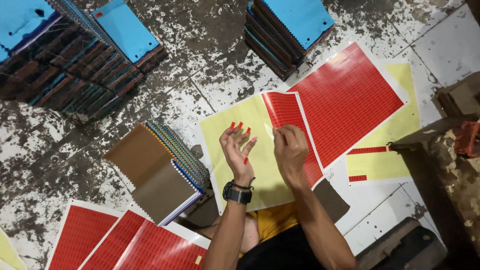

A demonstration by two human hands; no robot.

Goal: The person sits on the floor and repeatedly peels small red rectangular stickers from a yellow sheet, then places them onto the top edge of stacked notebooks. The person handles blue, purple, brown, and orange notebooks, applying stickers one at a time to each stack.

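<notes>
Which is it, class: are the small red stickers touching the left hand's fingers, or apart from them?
Touching. The head view shows small red stickers stuck on the raised left hand's fingers, no gap visible.

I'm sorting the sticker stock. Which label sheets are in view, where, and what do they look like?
Half-peeled sheet: under both hands, yellow backing, red labels at right.
Full red sheet: upper right, rectangular.
Nearly empty sheet: right, yellow, few red strips.
Red sheets: bottom left, overlapping.
Small red labels: stuck on left hand fingertips.
</notes>
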